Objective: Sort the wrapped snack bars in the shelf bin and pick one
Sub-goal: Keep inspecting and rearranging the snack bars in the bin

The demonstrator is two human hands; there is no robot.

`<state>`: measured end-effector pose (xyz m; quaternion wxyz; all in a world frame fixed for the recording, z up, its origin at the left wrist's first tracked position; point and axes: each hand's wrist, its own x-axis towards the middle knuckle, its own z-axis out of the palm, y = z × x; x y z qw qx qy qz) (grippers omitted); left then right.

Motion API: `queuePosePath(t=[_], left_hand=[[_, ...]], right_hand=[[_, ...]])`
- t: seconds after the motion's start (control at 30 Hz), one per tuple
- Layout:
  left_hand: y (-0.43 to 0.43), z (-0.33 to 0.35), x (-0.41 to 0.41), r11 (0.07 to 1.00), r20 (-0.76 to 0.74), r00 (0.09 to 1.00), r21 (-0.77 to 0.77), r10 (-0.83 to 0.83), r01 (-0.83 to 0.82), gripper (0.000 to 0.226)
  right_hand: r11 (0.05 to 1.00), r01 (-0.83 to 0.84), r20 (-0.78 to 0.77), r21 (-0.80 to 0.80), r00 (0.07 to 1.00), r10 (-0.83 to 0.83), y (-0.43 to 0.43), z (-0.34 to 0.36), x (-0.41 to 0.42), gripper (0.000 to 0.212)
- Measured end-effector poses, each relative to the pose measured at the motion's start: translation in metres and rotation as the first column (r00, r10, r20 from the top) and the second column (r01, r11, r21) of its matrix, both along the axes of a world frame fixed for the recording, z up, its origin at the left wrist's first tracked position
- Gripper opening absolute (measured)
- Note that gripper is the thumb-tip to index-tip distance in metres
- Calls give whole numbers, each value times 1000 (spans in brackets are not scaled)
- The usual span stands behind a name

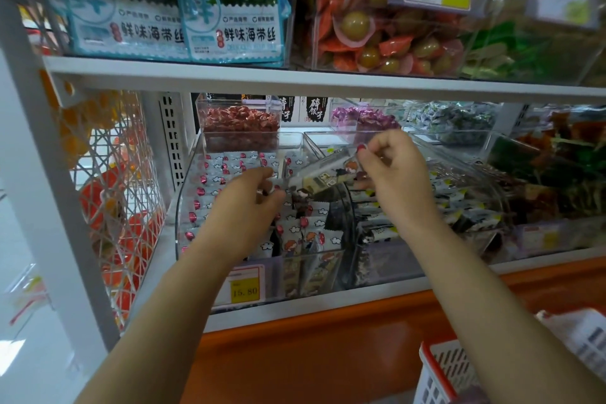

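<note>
Right hand (390, 170) pinches one wrapped snack bar (323, 175) by its right end. The bar is lifted and tilted above the clear shelf bin (178, 226), its left end lower, near the bin's right wall. Left hand (249, 197) sits inside the bin over the rows of wrapped bars (229, 162), fingers curled down just beside the lifted bar's left end; grip cannot be told. Both hands are below the white shelf board (295, 77), and the neighbouring bin (459, 200) of dark packets abuts on the right.

Right hand (390, 167) pinches snack bar (323, 175) above bin (179, 216)
</note>
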<state>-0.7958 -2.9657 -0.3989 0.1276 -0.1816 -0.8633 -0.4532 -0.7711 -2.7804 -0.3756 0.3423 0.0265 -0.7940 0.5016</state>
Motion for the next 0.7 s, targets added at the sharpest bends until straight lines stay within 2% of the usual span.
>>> queuePosePath(t=[0.07,0.13,0.23,0.3,0.4,0.5,0.6,0.7], left_hand=[[2,-1,3,999,48,998,31,-41,40,37],[2,-1,4,987,93,993,145,-76,62,19],[-1,-1,3,911,231,961,410,-151,45,14],[-2,0,3,851,289,938,524,-192,13,15],[-4,-1,2,811,303,930,584,-207,-10,16],[-6,-1,1,765,330,913,644,-241,-31,15],[-7,0,1,653,359,854,757,-377,-30,13],[-6,1,1,533,355,811,844,-466,-63,11]], right_hand=[[974,-57,44,-220,997,68,-3,-7,9,14],[910,-107,68,-400,987,145,-5,-13,14,10],[765,-198,52,-613,956,289,-5,-19,19,5],[647,-244,31,-722,924,382,-4,-21,20,4],[545,-261,28,-797,885,465,-2,-22,20,5],[530,-260,27,-807,880,474,0,-23,21,6],[529,-261,21,-807,884,468,1,-25,21,6],[448,-294,-30,-844,861,507,1,-25,21,18]])
